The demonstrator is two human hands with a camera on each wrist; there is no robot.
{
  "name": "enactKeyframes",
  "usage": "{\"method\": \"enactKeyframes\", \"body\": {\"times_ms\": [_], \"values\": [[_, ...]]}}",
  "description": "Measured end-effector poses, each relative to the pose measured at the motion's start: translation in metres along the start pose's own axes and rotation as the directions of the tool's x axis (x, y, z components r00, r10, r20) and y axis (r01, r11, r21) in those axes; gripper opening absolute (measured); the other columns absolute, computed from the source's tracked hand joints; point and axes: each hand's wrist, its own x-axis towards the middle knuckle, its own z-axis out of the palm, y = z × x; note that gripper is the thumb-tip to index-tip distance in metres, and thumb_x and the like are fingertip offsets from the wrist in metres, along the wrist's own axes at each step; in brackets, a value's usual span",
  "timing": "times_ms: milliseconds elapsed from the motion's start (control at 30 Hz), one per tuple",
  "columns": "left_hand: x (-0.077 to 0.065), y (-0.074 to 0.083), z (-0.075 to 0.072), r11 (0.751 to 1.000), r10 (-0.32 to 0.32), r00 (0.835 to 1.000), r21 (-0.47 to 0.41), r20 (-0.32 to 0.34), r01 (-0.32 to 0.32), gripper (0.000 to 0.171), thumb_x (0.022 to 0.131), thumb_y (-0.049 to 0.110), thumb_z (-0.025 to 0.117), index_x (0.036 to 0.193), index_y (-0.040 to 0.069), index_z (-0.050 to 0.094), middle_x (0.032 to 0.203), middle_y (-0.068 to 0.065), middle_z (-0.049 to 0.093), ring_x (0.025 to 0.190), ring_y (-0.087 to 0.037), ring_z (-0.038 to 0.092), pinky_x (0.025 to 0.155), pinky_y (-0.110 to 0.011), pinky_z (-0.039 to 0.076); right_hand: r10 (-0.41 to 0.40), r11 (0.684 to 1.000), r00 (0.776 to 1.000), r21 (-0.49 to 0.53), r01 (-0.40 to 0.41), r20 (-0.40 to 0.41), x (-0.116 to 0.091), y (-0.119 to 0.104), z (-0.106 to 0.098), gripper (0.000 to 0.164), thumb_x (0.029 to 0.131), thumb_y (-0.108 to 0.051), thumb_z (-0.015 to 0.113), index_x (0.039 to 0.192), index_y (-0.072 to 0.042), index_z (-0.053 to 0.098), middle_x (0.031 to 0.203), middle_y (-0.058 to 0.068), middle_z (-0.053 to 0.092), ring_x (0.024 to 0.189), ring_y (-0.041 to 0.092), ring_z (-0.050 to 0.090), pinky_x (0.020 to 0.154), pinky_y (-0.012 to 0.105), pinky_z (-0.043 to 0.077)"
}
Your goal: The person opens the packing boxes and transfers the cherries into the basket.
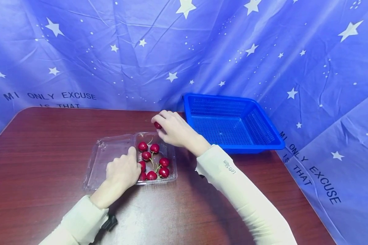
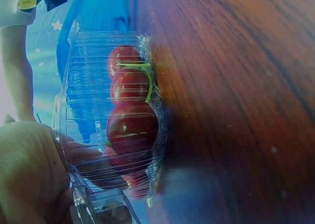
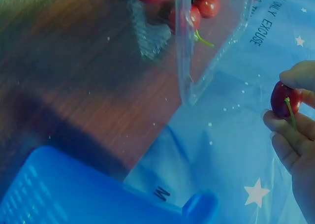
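Observation:
My right hand (image 1: 176,131) pinches a dark red cherry (image 3: 279,100) between thumb and fingers, its green stem hanging down in the right wrist view. It is above the back right corner of an opened clear plastic container (image 1: 173,175). Several more red cherries (image 1: 164,172), some with green stems, lie in the container's tray. My left hand (image 1: 122,170) grips the tray's left side by the hinge. Through the clear wall in the left wrist view, its fingers (image 2: 93,162) show inside, close to the cherries; their tips are partly hidden.
A blue plastic basket (image 1: 248,148) with slotted walls stands to the right of the container, near the table's back edge. The container's clear lid (image 1: 110,149) lies folded open to the left on the brown wooden table (image 1: 49,153). Behind hangs a blue star-patterned cloth (image 1: 125,68).

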Motion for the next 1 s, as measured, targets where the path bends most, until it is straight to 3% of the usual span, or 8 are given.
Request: {"method": "enactKeyframes", "body": {"times_ms": [633, 1000], "values": [[0.001, -0.002, 0.003, 1.000, -0.009, 1.000, -0.003, -0.002, 0.009, 0.025, 0.088, 0.020, 0.055, 0.094, -0.001, 0.044, 0.078, -0.030, 0.068, 0.070, -0.049, 0.064, 0.052, -0.057, 0.049, 0.161, 0.986, 0.987, 0.038, -0.160, -0.018, -0.006, 0.031, -0.031, 0.027, 0.086, -0.011, 0.062, 0.112, -0.003, 0.065, 0.103, 0.016, 0.068, 0.090, 0.029, 0.061, 0.081, 0.047, 0.050], [0.002, -0.001, 0.003, 1.000, -0.002, 1.000, -0.013, -0.008, 0.002, 0.024, 0.088, 0.020, 0.055, 0.095, 0.000, 0.044, 0.078, -0.030, 0.068, 0.071, -0.050, 0.065, 0.053, -0.057, 0.049, 0.335, 0.941, 0.942, 0.034, -0.336, 0.039, -0.021, 0.057, -0.041, 0.030, 0.089, -0.015, 0.060, 0.117, -0.006, 0.062, 0.112, 0.016, 0.064, 0.100, 0.032, 0.059, 0.093, 0.053, 0.044]]}}
